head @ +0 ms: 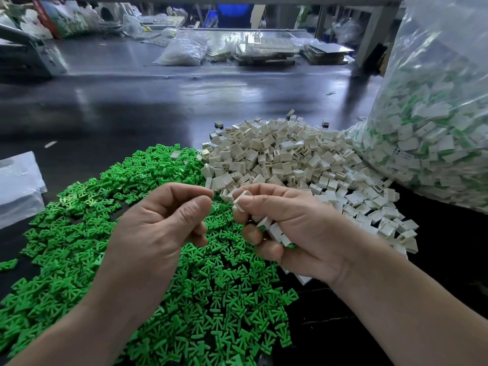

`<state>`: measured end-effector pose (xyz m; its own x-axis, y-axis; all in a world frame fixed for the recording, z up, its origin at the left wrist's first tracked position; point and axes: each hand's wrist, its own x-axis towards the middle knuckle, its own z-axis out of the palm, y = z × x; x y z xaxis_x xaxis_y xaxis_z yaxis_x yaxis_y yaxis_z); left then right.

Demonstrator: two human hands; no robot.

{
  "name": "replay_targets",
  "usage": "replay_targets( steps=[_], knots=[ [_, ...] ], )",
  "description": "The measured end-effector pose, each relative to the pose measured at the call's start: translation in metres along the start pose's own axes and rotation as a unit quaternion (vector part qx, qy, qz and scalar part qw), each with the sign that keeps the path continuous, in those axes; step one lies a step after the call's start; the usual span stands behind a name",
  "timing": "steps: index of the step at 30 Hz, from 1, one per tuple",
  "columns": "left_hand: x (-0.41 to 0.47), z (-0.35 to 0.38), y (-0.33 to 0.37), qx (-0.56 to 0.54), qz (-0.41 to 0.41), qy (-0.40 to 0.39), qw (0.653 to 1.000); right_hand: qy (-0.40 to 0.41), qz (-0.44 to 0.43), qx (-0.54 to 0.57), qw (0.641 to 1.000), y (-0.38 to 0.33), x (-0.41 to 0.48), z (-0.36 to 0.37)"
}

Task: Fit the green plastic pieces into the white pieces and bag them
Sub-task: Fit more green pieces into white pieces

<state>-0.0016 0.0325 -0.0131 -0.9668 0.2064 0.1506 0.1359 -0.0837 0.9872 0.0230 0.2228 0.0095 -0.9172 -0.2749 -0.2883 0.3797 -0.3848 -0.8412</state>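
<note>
White piece (241, 200) sits pinched in right hand (298, 233) grip (finished ones palmed); left hand (158, 228) grip pinches shut, contents hidden. Next: align, insert green.

Matt green plastic pieces (211, 299) (glossy dark tabletop (132, 101) beneath)

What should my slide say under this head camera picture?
Two hands, left hand and right hand, fit green pieces into white pieces.

A single head-worn wide-angle camera looks forward and down from the person's own eye height, close over the dark glossy worktop (132, 122). Both forearms enter from the bottom edge; straight lines bow toward the frame edges, and the far workshop floor shows along the top.
</note>
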Motion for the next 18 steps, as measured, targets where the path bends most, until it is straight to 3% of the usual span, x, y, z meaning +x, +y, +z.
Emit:
replay_targets(
  steps=[4, 9, 18],
  knots=[
    [-0.002, 0.004, 0.001, -0.074, -0.038, -0.035, 0.996, 0.016, -0.023, -0.043, 0.999, 0.003, 0.000, 0.002],
    [-0.005, 0.007, -0.002, -0.054, -0.037, -0.041, 0.997, 0.034, -0.057, -0.059, 0.996, 0.008, 0.000, 0.005],
    [-0.004, 0.006, -0.004, -0.018, -0.026, -0.023, 0.999, 0.081, -0.137, -0.201, 0.967, 0.013, 0.000, 0.004]
  ],
)
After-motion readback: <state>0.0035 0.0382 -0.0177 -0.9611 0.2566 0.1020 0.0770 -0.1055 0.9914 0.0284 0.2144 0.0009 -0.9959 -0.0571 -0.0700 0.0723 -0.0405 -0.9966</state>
